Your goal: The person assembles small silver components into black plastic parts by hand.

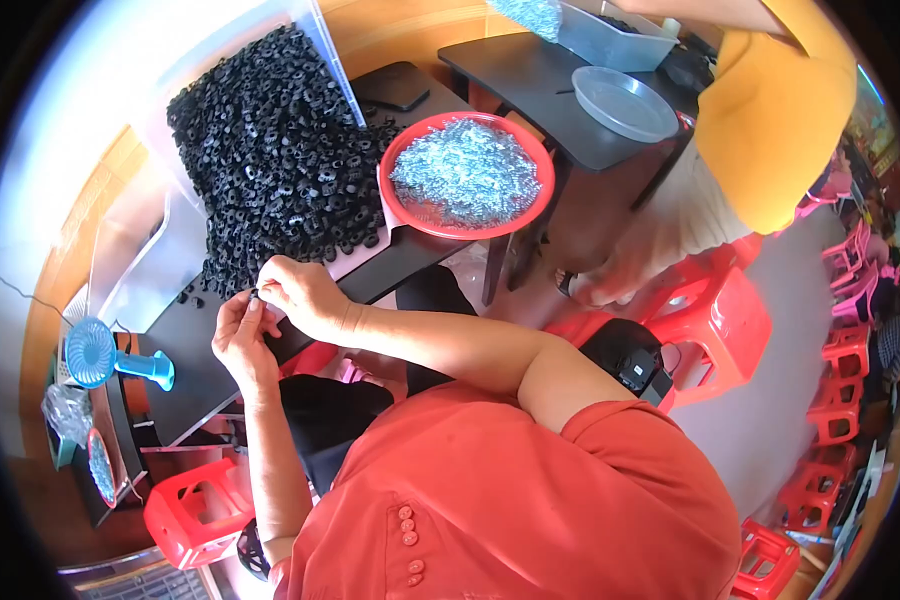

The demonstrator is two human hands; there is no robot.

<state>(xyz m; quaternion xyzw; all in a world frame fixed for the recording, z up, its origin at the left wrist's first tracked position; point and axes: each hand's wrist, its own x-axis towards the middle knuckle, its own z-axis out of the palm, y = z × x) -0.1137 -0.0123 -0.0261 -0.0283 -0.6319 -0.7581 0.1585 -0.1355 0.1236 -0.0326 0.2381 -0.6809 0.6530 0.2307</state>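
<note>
Left of centre in the frame, the left hand [242, 335] and right hand [305, 295] are meeting, both grips pinching 1 small black part [256, 293] between fingertips; the black parts heap [270, 150] and red bowl of silvery pieces [467, 172] are sitting close above on the dark surface [185, 350], within easy reach.

A small blue handheld fan [95, 352] lies left of the hands, red plastic stools [715, 325] stand to their right, and a clear plastic bowl [624, 103] sits far beyond them.
</note>
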